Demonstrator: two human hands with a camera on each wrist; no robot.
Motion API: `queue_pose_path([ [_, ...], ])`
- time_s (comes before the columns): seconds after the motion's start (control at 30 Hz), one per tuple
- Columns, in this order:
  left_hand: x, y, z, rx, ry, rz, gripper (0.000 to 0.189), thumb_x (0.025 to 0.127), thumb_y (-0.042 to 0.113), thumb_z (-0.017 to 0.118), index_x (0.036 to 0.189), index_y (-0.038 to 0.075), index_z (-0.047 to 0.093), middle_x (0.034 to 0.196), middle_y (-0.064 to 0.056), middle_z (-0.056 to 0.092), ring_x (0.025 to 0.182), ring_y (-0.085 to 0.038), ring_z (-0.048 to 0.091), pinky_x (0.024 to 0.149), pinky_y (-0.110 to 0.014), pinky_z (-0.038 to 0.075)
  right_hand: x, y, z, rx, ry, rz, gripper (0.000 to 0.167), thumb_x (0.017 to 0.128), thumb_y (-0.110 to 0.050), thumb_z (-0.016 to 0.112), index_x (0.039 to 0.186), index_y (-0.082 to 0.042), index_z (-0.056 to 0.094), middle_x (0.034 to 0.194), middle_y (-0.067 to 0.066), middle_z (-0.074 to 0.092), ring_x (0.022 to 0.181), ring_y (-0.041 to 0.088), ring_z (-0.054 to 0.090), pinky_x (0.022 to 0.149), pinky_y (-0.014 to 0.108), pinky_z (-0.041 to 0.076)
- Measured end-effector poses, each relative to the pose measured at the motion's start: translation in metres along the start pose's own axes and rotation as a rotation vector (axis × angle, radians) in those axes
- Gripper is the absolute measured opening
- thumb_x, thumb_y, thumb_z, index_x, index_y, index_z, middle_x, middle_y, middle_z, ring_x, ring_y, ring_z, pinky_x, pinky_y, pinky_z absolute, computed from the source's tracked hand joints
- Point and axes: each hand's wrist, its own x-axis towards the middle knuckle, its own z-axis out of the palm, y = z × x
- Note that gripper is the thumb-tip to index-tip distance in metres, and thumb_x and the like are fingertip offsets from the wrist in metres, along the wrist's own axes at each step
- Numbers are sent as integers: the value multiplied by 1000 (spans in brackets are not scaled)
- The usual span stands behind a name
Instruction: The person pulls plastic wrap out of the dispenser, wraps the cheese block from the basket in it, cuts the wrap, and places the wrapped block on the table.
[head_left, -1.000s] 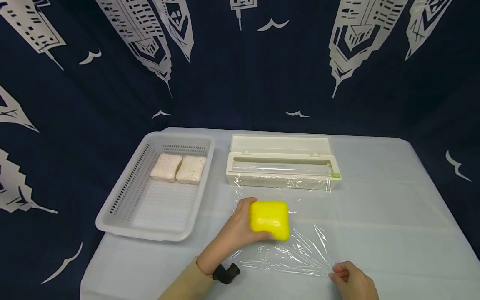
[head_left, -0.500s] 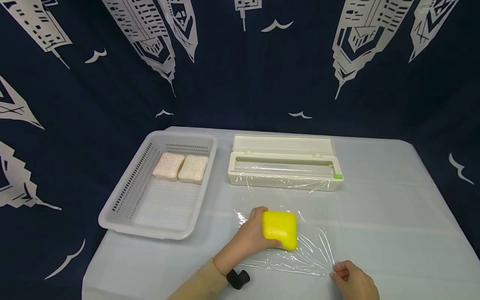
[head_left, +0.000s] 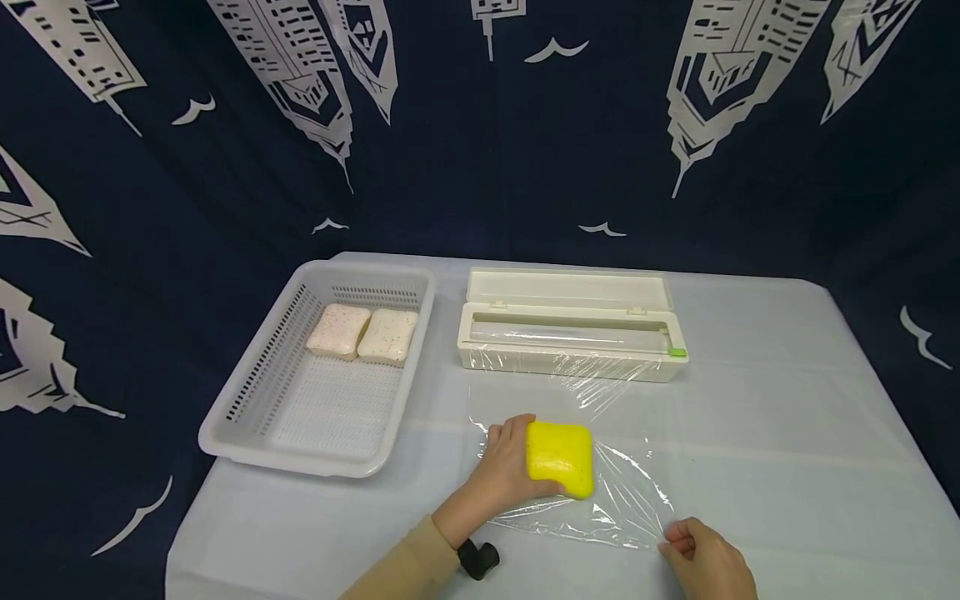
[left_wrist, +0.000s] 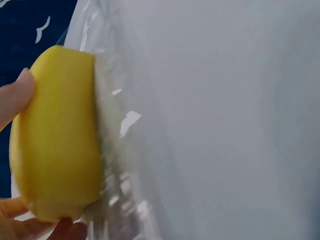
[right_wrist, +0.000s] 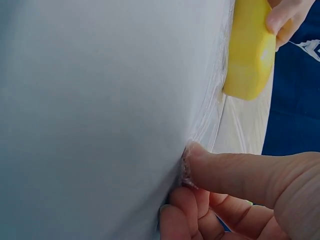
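Observation:
A yellow bar of soap (head_left: 559,459), rounded and square, lies over a sheet of cling film (head_left: 615,500). My left hand (head_left: 506,468) grips it from the left, thumb on the near side and fingers on the far side. In the left wrist view the soap (left_wrist: 62,135) stands against the wrinkled film. With thumb and fingertips, my right hand (head_left: 708,560) pinches the film's near right corner; the bunched edge shows at the thumb (right_wrist: 225,172) in the right wrist view. The film runs back to a cream dispenser box (head_left: 566,360), its lid up and the roll (head_left: 570,335) inside.
To the left stands a white slotted basket (head_left: 315,454) with two pale speckled soap bars (head_left: 387,337) in its far part. The table (head_left: 787,400) has a white cover. Behind hangs a dark blue printed cloth (head_left: 480,167).
My left hand has carried the soap right and towards me, down over the film, and then stayed almost still. My right hand keeps its pinch on the corner. Creases in the film have shifted.

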Motion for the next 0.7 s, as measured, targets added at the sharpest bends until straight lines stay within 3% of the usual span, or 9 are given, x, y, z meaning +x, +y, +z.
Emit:
queue_pose_path([
  [0.17,-10,-6,-20,1,-5,40,99,71,34,88,146,3,31,145,-18,37,128,-31,39,105,-45,45,0,-1,-1,-6,11,-11,14,82,-14,74,89,-6,67,78,-2,66,70,11,58,62,28,42],
  [0.27,-23,-14,-39,40,-29,48,80,73,30,87,135,5,43,132,-13,45,121,-27,45,103,-42,47,-2,-2,-1,-15,29,-25,13,82,-14,75,89,-6,67,79,-2,65,71,12,58,61,27,43],
  [0.37,-39,-25,-52,96,-107,41,59,72,29,89,116,10,55,112,-3,50,105,-17,47,91,-32,49,-3,-2,-2,-31,51,-35,12,82,-13,75,87,-7,67,78,-1,64,70,11,56,60,25,42],
  [0.47,-53,-37,-53,191,-209,56,49,68,33,90,100,17,57,97,6,46,93,-10,41,82,-24,46,-5,-2,-2,-44,92,-54,10,80,-10,74,85,-8,66,76,-1,62,67,9,54,58,25,41],
  [0.53,-60,-43,-49,238,-245,72,43,68,31,90,95,20,57,93,8,42,89,-8,38,78,-20,44,-5,-1,-3,-48,129,-78,9,79,-9,74,83,-9,66,75,-1,61,65,7,51,57,24,40],
  [0.6,-64,-49,-45,276,-238,97,37,71,28,88,90,21,57,90,9,42,86,-7,37,76,-18,43,-5,0,-3,-41,157,-101,10,79,-8,74,82,-9,65,75,-1,60,65,4,49,57,24,41],
  [0.7,-67,-54,-42,289,-176,136,25,77,19,83,83,20,59,85,9,45,81,-6,39,71,-17,42,-5,0,-3,-19,150,-106,9,79,-8,74,83,-9,66,77,-1,59,65,1,47,58,22,42],
])
